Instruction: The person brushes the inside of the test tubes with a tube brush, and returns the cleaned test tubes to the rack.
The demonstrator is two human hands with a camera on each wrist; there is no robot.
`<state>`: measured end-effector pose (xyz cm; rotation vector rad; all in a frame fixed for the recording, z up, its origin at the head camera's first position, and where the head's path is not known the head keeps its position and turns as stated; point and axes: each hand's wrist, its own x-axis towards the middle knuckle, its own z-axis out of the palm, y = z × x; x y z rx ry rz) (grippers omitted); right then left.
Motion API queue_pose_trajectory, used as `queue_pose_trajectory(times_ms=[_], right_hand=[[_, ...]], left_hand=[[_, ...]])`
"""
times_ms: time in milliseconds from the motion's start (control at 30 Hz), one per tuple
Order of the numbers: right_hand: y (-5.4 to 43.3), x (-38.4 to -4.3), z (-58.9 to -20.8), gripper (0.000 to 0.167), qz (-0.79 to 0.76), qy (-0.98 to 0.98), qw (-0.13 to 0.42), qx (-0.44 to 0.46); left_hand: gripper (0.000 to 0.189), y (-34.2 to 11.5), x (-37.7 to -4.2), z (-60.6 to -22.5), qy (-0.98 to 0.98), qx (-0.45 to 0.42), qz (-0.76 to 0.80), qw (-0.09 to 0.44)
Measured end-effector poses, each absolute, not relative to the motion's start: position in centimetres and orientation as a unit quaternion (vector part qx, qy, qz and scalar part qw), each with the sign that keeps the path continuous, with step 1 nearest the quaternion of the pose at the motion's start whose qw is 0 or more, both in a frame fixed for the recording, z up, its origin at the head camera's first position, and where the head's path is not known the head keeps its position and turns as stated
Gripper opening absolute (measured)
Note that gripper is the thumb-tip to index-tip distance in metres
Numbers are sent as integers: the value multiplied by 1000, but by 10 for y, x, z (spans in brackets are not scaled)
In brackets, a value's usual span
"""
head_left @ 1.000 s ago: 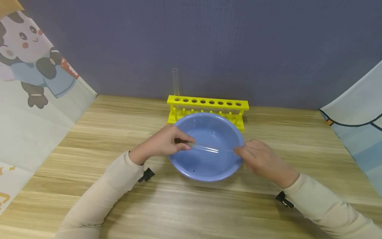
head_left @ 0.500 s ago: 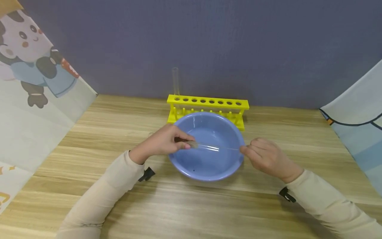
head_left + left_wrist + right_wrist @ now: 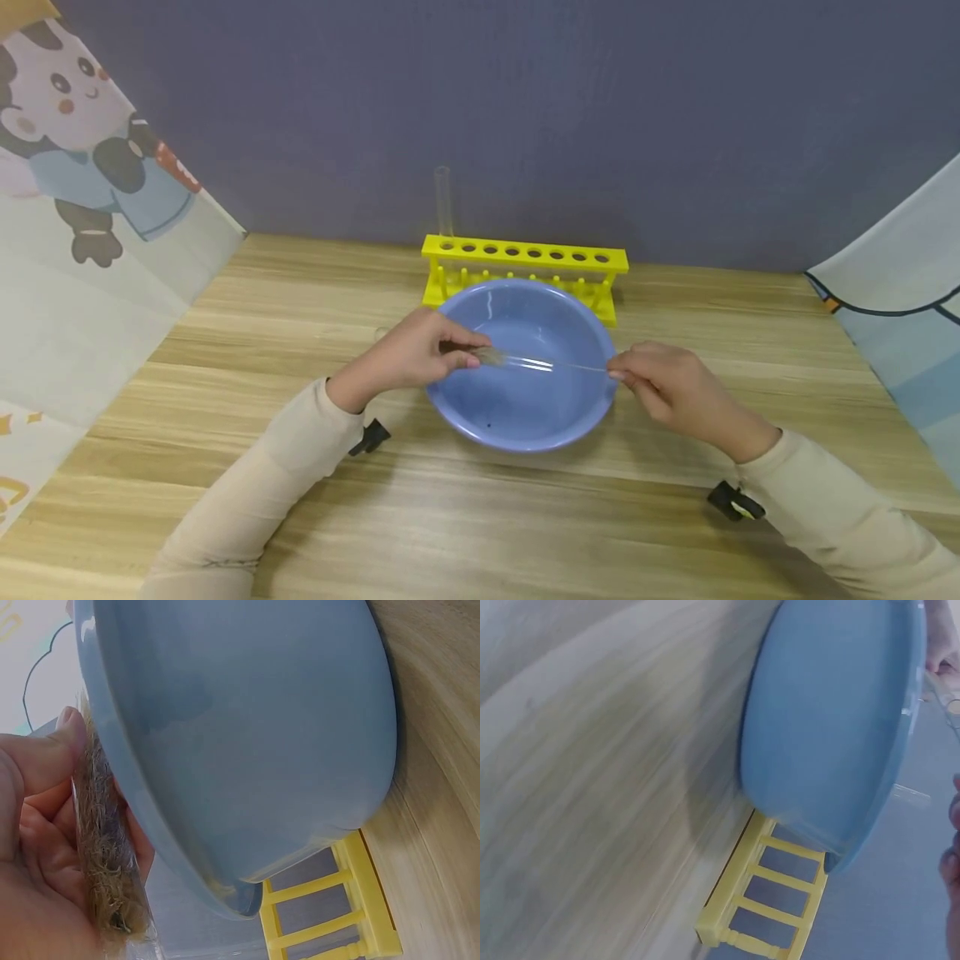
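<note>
Over the blue basin (image 3: 517, 429), my left hand (image 3: 408, 354) grips a clear glass test tube (image 3: 531, 363) lying nearly level, thumb and fingers around it. Pale bristles of a test tube brush (image 3: 105, 825) fill the tube inside that hand in the left wrist view. The brush's thin wire handle (image 3: 581, 367) runs out of the tube to the right. At the basin's right rim my right hand (image 3: 678, 387) pinches the wire's end between thumb and curled fingers. In the right wrist view only some fingertips (image 3: 951, 862) show at the edge.
Behind the basin stands a yellow test tube rack (image 3: 525, 247), its lower part partly hidden. One clear test tube (image 3: 443, 200) stands upright in its leftmost hole. The wooden tabletop (image 3: 480, 525) runs back to a dark wall (image 3: 525, 100). Printed cloths hang at both sides.
My right hand has moved a little to the right, away from the tube, and its wrist has turned slightly. More wire shows between tube and fingers. The left hand has stayed nearly still.
</note>
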<state>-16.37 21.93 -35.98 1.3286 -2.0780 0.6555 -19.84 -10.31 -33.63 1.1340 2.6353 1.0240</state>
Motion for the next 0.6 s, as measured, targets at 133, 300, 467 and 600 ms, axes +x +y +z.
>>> queue_pose_trajectory(times_ms=[133,300,467,600], right_hand=[[221,-160,-358,24,282,-805,230,468],[222,-153,-355,17,354,-824,132,422],[223,-147,-351,19,452,-822,6,346],[224,-145,-349,20,508,-802,-70,305]], left_hand=[[28,-103,-198,-337,868,367,332,34],[29,-104,-198,-338,872,369,321,11],[29,-106,-199,-339,870,377,317,-17],[29,-108,-200,-340,866,386,315,-30]])
